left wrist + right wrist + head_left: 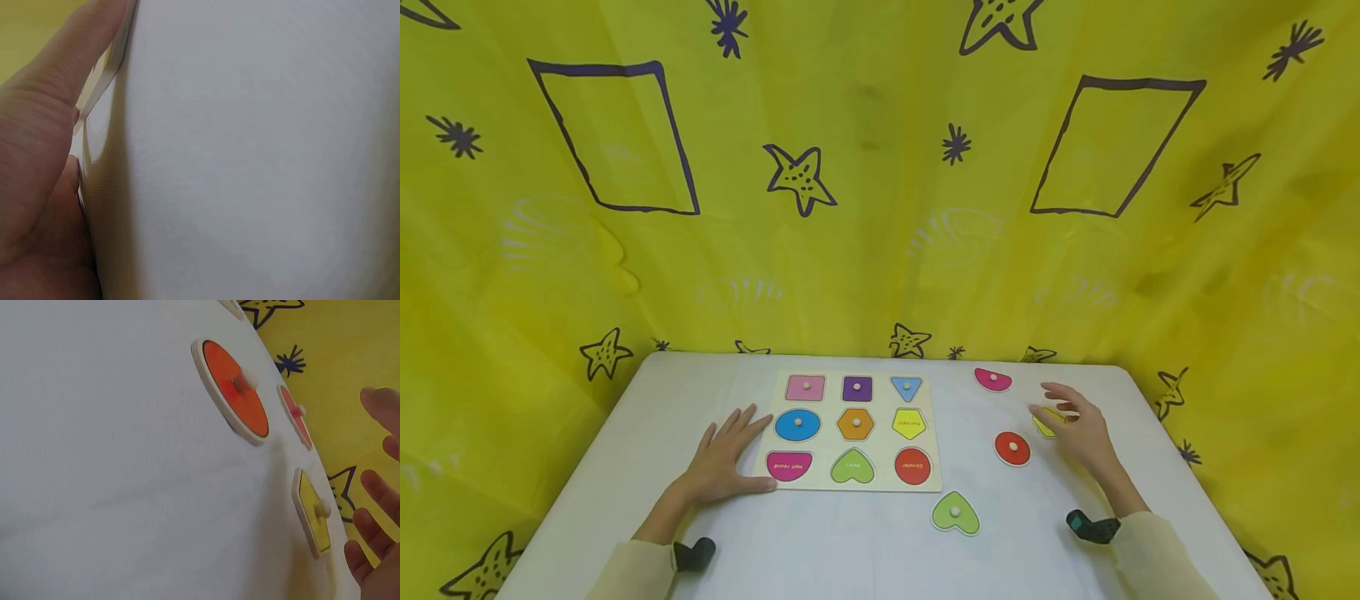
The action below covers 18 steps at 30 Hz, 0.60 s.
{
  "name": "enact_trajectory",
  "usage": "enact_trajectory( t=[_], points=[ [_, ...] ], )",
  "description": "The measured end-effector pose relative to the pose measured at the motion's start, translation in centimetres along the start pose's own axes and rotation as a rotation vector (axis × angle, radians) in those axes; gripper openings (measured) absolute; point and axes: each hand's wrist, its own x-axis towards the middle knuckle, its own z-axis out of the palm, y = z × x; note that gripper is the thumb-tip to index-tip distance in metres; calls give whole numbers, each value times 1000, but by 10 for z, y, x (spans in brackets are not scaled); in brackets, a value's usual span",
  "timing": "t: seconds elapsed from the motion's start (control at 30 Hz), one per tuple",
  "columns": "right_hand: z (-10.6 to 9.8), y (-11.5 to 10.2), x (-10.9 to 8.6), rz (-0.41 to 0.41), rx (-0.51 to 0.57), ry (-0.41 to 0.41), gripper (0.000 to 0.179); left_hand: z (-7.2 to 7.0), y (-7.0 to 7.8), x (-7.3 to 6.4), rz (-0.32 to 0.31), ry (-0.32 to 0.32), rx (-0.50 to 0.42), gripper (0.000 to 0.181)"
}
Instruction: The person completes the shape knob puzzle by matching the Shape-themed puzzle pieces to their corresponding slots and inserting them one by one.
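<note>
A wooden shape puzzle board [883,472] lies on the table. My left hand [718,467] rests at its left edge, fingers spread, thumb by the lower left corner; in the left wrist view the thumb [47,81] lies along the board's side. My right hand [1078,429] hovers over a yellow pentagon piece [1045,422], partly hiding it. In the right wrist view its fingers stand apart from the pentagon's knob [323,509] and hold nothing. A red circle piece [1012,451] lies left of that hand, with a pink half-round piece [992,381] farther back.
A green heart piece [956,517] lies off the board's lower right corner. Knobbed pieces, such as the blue oval [808,428] and orange hexagon [850,434], sit in the board. A yellow patterned curtain [865,250] surrounds the white table [850,550] at the back and sides.
</note>
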Motion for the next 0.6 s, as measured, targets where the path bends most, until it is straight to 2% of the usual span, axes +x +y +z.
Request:
enact_trajectory(
  t=[0.3,0.6],
  points=[
    [-9,21,-5,81,7,-23,67,-3,4,0,2,2,-4,107],
    [-5,34,-2,79,-33,-38,67,-3,5,-1,4,0,4,107]
  ],
)
